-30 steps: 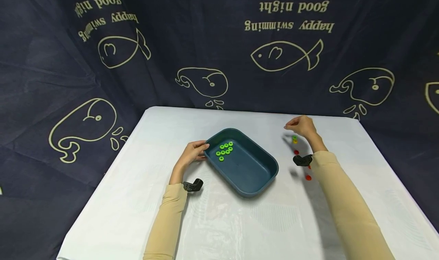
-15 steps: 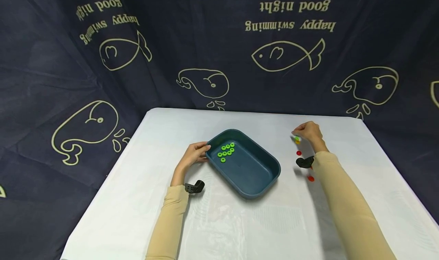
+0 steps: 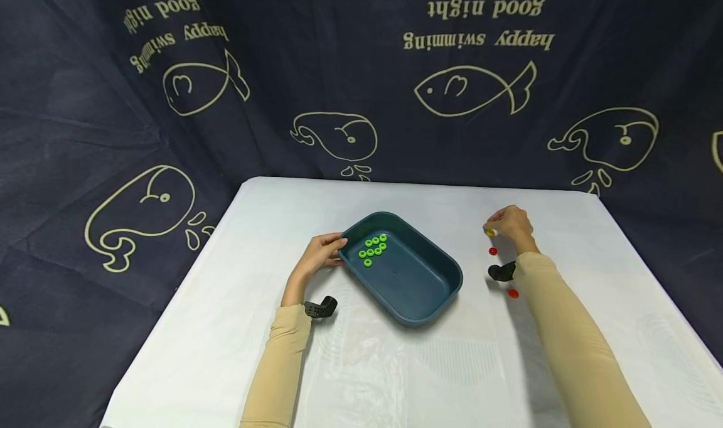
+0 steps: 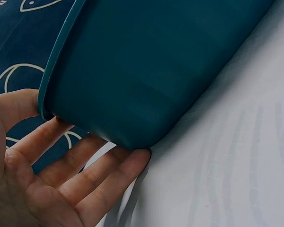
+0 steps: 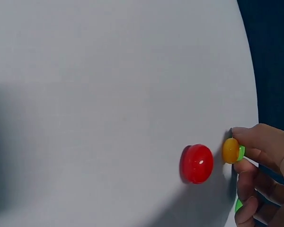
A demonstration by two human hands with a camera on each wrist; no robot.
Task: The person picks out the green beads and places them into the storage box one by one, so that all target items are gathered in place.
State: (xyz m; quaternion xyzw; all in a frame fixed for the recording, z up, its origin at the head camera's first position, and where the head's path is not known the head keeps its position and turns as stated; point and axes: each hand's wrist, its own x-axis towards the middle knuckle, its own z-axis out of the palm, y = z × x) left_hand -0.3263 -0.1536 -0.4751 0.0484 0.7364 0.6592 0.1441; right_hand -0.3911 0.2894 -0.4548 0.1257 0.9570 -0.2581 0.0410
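Observation:
A dark teal plastic bin (image 3: 407, 283) stands at an angle mid-table, with several small green rings (image 3: 370, 252) grouped in its far left end. My left hand (image 3: 317, 255) grips the bin's left corner; in the left wrist view the thumb is at the rim and the fingers lie against the outer wall. At the right, my right hand (image 3: 513, 224) pinches a small green ring (image 5: 242, 152) between thumb and index finger. A yellow piece (image 5: 230, 151) sits right against that ring, partly hiding it. A glossy red round piece (image 5: 197, 163) lies close by on the table.
Another red piece (image 3: 513, 294) lies nearer me, beside the right forearm. Part of a second green piece (image 5: 238, 205) shows behind the curled fingers. The white-covered table (image 3: 452, 384) ends at a dark curtain (image 3: 390, 70) printed with fish and whales.
My right hand has come down and slightly right and nearer, its fingertips now at the green ring, which they cover in the head view. My left hand stays on the bin.

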